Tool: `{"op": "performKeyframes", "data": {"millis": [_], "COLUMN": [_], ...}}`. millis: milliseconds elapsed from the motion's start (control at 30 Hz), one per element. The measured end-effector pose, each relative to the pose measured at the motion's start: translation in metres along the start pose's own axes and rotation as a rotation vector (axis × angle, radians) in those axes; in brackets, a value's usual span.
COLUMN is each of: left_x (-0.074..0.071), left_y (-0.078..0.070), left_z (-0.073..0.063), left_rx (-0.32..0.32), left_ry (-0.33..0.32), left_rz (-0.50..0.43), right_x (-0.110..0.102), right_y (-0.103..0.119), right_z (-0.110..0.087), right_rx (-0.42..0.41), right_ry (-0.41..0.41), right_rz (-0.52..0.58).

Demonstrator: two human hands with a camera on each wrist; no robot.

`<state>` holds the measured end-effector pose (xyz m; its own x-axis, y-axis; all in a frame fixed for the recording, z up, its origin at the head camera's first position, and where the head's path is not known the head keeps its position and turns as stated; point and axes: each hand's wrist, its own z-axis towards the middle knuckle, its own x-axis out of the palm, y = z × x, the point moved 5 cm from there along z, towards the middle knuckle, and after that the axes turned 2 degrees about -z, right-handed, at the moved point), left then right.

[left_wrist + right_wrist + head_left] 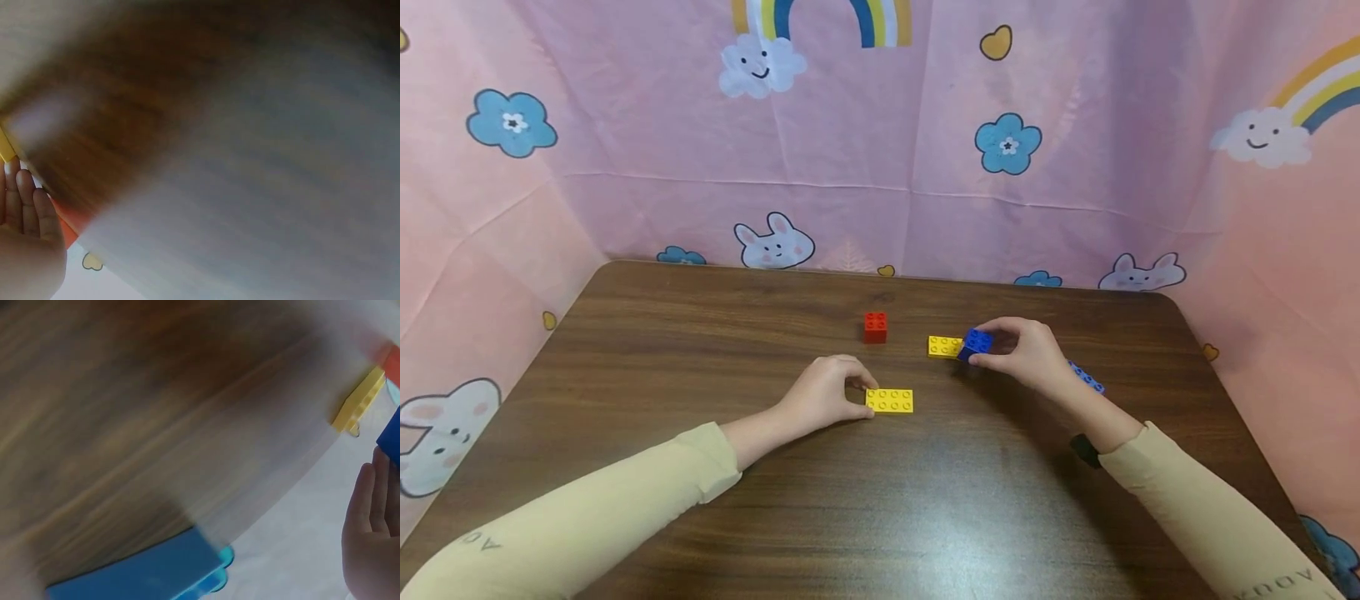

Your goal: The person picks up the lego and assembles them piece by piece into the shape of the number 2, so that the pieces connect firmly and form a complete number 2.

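My left hand (824,392) pinches the left end of a yellow building brick (889,401), thumb at its near corner and fingers at its far one. Just an end of that brick (7,147) shows at the edge of the left wrist view. My right hand (1028,357) holds a small square blue brick (976,343) between thumb and fingers, slightly tilted. In the head view this blue brick overlaps the right end of a second yellow brick (944,347). The right wrist view catches the held blue brick (391,439) at its right edge.
A small red brick (876,327) stands on the brown table (715,317), beyond and between the hands. Partly hidden behind my right wrist lies a long blue brick (1087,377). Pink patterned cloth (880,142) hangs around the table's back and sides.
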<state>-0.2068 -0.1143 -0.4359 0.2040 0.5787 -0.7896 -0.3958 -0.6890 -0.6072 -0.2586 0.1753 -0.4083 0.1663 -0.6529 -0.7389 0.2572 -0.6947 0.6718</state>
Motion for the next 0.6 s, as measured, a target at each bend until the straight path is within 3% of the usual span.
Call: {"op": "performKeyframes", "data": {"millis": [600], "left_x": [0.000], "left_y": [0.000], "left_z": [0.000], "left_rx": [0.004], "left_ry": [-0.004], "left_rz": [-0.012], "right_x": [0.027], "right_y": [0.043], "right_z": [0.006], "right_rx": [-0.095], "right_ry": [0.044], "right_rz": [0.049]}}
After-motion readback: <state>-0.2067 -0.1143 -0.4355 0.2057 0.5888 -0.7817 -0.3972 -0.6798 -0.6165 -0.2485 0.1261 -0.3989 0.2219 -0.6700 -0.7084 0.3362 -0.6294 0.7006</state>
